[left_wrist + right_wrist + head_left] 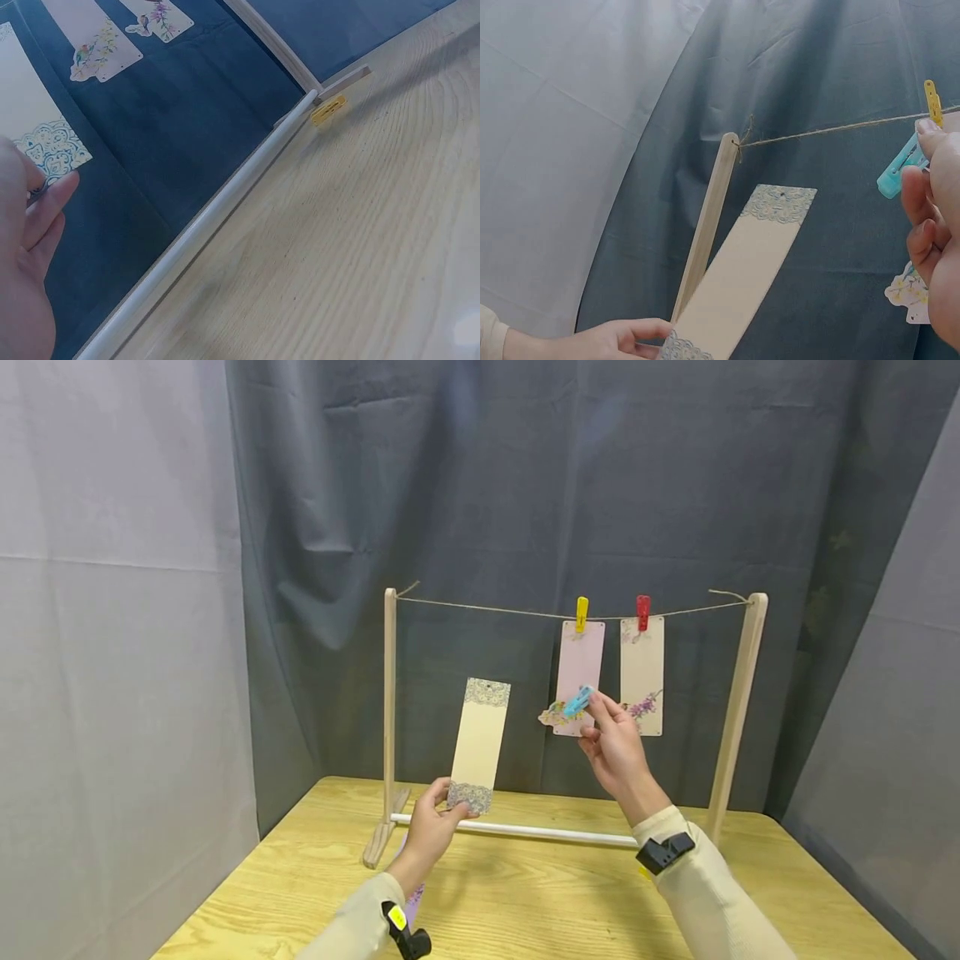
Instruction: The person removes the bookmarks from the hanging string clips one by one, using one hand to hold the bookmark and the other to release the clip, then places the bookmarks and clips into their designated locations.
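Observation:
My left hand (431, 835) pinches the bottom end of a cream bookmark (480, 739) with blue-grey lace patterns at both ends, holding it upright below the string. Between the thumb and fingers of my right hand (617, 747) is a light blue clothespin (578, 702). Behind it, a pink bookmark (579, 660) with a bird and flowers hangs from the string (487, 607) by a yellow clothespin (582, 615). To its right hangs a cream flowered bookmark (643, 672), clipped by a red clothespin (642, 612).
The string is tied between two wooden posts (738, 710), joined low down by a white rod (555, 835). A yellow clothespin (328, 110) lies on the wooden table (525, 902) near the right post's foot. A purple bookmark (415, 900) shows partly behind my left wrist.

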A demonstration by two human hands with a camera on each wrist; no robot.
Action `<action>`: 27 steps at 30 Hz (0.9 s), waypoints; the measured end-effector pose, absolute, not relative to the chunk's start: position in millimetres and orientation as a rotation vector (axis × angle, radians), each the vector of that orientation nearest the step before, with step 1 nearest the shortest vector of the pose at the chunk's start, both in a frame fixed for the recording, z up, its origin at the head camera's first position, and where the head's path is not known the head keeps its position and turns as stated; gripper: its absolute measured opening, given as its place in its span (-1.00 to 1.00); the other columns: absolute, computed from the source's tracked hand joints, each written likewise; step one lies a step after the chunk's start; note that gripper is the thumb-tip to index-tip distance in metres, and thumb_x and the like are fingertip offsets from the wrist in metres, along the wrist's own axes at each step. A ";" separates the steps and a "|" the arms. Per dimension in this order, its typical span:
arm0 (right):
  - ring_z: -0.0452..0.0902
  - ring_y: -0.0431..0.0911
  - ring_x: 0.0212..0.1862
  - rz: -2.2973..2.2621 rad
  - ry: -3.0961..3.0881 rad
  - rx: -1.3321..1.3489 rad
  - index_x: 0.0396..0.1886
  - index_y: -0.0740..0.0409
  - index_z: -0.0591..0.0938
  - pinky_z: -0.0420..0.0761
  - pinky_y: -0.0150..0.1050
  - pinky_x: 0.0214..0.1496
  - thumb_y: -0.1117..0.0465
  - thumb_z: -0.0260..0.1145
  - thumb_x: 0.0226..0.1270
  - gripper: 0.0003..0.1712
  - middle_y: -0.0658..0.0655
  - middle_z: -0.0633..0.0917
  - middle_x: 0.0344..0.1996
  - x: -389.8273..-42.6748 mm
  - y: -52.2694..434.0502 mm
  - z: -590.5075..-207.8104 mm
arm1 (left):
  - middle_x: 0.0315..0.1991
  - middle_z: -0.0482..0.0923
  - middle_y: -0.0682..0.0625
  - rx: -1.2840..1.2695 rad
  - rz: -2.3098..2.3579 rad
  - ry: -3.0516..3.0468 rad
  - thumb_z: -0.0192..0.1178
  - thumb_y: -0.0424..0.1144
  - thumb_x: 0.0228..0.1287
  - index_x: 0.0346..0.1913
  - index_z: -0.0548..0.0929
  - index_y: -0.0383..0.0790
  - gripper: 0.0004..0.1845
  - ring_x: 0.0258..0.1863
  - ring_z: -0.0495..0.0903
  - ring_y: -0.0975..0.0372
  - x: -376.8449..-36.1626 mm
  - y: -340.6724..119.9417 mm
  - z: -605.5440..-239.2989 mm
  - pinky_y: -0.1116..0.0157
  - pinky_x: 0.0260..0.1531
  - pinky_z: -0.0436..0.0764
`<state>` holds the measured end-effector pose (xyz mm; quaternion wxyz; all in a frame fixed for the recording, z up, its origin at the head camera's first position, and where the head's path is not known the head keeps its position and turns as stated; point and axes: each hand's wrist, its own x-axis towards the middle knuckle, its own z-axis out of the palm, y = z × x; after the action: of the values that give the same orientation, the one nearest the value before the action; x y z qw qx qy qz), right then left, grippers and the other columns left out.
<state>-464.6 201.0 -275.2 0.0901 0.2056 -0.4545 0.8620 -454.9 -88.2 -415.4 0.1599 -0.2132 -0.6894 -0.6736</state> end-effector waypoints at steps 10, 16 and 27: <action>0.38 -0.31 -0.56 2.551 -1.371 0.628 0.55 0.25 0.30 0.32 -0.46 -0.51 0.08 0.14 0.62 -0.36 0.06 0.45 -0.01 -458.8 207.8 -283.2 | 0.05 0.56 -0.29 -0.624 -1.936 -1.966 0.23 -0.48 0.45 0.28 0.53 -0.33 -0.61 -0.15 0.73 -0.18 -440.8 -99.1 -416.4 0.06 -0.05 0.68; 0.41 -0.31 -0.54 2.539 -1.404 0.644 0.52 0.28 0.30 0.37 -0.45 -0.50 0.06 0.15 0.62 -0.36 0.06 0.46 -0.04 -456.6 211.7 -289.7 | 0.04 0.58 -0.26 -0.633 -1.921 -1.995 0.24 -0.46 0.44 0.26 0.55 -0.30 -0.62 -0.18 0.73 -0.11 -431.9 -103.2 -422.0 0.29 -0.19 0.66; 0.42 -0.31 -0.55 2.523 -1.446 0.595 0.57 0.25 0.25 0.38 -0.45 -0.50 0.05 0.16 0.62 -0.31 0.03 0.44 -0.04 -448.3 222.7 -300.4 | 0.06 0.57 -0.28 -0.642 -1.957 -2.028 0.24 -0.45 0.44 0.30 0.50 -0.36 -0.58 -0.17 0.73 -0.09 -420.3 -109.8 -433.2 0.04 0.05 0.65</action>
<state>-448.3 222.7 -300.4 0.0864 0.1998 -0.4852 0.8469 -420.3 -109.8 -433.2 0.1251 -0.2203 -0.6961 -0.6718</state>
